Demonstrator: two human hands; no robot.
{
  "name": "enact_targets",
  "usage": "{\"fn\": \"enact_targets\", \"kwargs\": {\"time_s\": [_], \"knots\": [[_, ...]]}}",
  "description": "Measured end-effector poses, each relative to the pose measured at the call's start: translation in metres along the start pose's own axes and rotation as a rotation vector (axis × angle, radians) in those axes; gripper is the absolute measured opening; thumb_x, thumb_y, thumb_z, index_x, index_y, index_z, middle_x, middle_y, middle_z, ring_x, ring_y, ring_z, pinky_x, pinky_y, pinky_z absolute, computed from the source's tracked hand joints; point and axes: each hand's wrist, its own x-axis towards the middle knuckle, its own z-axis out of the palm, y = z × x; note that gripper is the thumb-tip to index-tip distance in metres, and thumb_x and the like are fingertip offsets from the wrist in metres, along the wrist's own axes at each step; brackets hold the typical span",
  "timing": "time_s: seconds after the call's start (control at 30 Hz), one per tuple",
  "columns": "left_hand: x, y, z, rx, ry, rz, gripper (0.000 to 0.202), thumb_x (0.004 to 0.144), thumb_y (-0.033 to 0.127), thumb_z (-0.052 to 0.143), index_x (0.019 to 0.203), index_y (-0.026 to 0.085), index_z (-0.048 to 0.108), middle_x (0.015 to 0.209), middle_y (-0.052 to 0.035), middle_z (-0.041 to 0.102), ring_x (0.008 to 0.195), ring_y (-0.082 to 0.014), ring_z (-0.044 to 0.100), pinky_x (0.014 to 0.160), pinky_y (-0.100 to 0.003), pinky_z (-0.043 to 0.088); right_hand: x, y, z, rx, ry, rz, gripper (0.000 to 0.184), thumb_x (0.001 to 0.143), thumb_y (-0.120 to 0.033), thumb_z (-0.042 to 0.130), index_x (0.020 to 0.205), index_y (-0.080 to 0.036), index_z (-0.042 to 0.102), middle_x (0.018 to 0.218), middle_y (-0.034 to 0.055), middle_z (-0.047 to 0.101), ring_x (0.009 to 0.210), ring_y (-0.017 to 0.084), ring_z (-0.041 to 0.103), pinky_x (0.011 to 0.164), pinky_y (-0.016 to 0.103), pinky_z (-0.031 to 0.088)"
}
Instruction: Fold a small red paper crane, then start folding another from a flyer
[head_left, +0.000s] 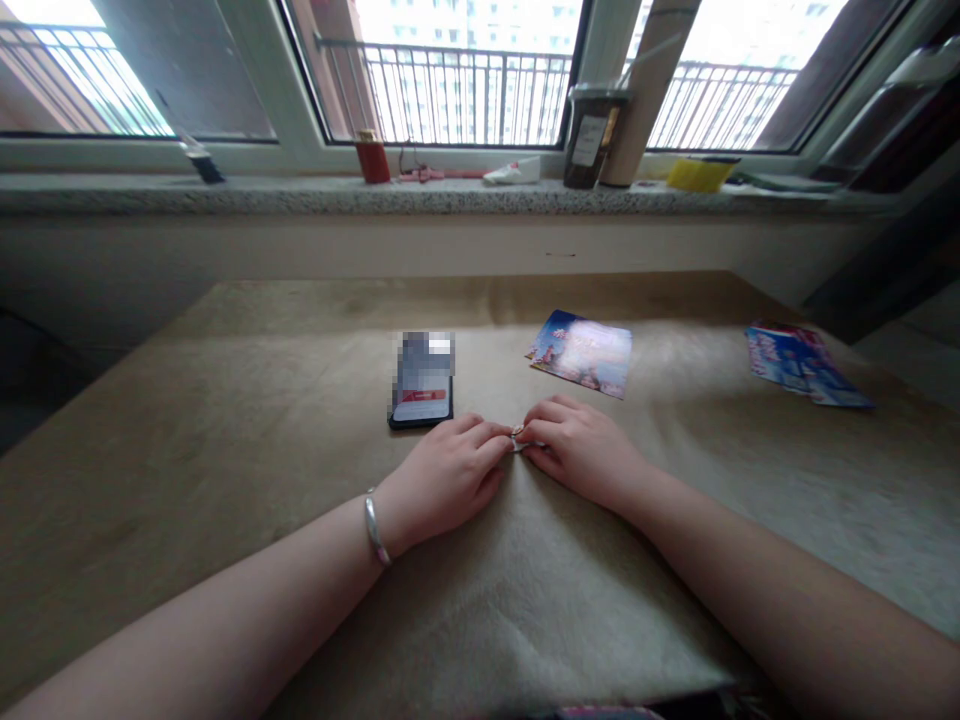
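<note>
My left hand (446, 478) and my right hand (581, 447) rest on a beige cloth-covered table (225, 440), fingertips meeting at the middle. Both hands pinch a very small pale object (517, 438) between thumbs and fingers; I cannot make out what it is. A silver bracelet (375, 528) circles my left wrist. A black phone (422, 382) lies flat just beyond my left hand, its screen lit. A colourful printed card (582, 352) lies beyond my right hand.
Blue printed cards (804, 363) lie at the table's right. The stone windowsill (300, 196) behind holds a red container (372, 158), a dark jar (589, 135), a cardboard tube (645, 90) and a yellow item (699, 173).
</note>
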Motion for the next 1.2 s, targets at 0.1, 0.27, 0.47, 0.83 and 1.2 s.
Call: {"fn": "enact_targets", "kwargs": {"time_s": [0.1,0.27,0.47,0.83,1.2], "knots": [[0.001,-0.002,-0.001,0.023,0.000,0.008,0.021,0.090,0.019,0.044,0.105,0.014,0.057,0.103,-0.0073,0.064,0.095,-0.0213,0.055,0.087,-0.038,0.048,0.000,0.000,0.000,0.000,-0.007,0.001,0.013,0.086,-0.026,0.055,0.088,-0.021,0.067,0.087,0.0035,0.064,0.088,0.019,0.054,0.077,0.029,0.042],[0.000,-0.007,0.001,0.069,0.014,0.003,0.020,0.091,0.015,0.043,0.104,0.015,0.057,0.097,-0.0050,0.066,0.086,-0.0197,0.058,0.077,-0.034,0.051,0.000,0.001,-0.001,-0.047,-0.027,0.004,0.017,0.089,-0.025,0.051,0.088,-0.020,0.067,0.084,0.0044,0.064,0.085,0.019,0.054,0.073,0.030,0.040],[-0.002,-0.008,0.005,0.067,0.060,-0.067,0.021,0.092,0.017,0.041,0.109,0.018,0.054,0.088,-0.0036,0.066,0.081,-0.0175,0.060,0.071,-0.030,0.050,0.002,-0.003,0.000,-0.054,-0.017,0.022,0.019,0.090,-0.025,0.048,0.085,-0.018,0.065,0.083,0.0055,0.063,0.084,0.019,0.054,0.075,0.030,0.039],[0.000,-0.007,0.002,0.087,0.040,-0.021,0.019,0.093,0.017,0.041,0.106,0.017,0.055,0.089,-0.0041,0.064,0.083,-0.0180,0.058,0.073,-0.031,0.049,0.004,-0.003,0.006,0.065,0.016,0.072,0.016,0.089,-0.020,0.046,0.087,-0.017,0.062,0.084,0.0061,0.062,0.085,0.020,0.052,0.077,0.031,0.040],[0.001,-0.006,0.005,-0.009,0.097,-0.039,0.024,0.091,0.018,0.042,0.113,0.013,0.052,0.092,-0.0080,0.064,0.083,-0.0200,0.057,0.075,-0.034,0.050,0.007,-0.001,0.012,0.153,0.020,0.158,0.014,0.088,-0.020,0.047,0.084,-0.017,0.060,0.086,0.0062,0.060,0.086,0.019,0.051,0.078,0.030,0.041]]}}
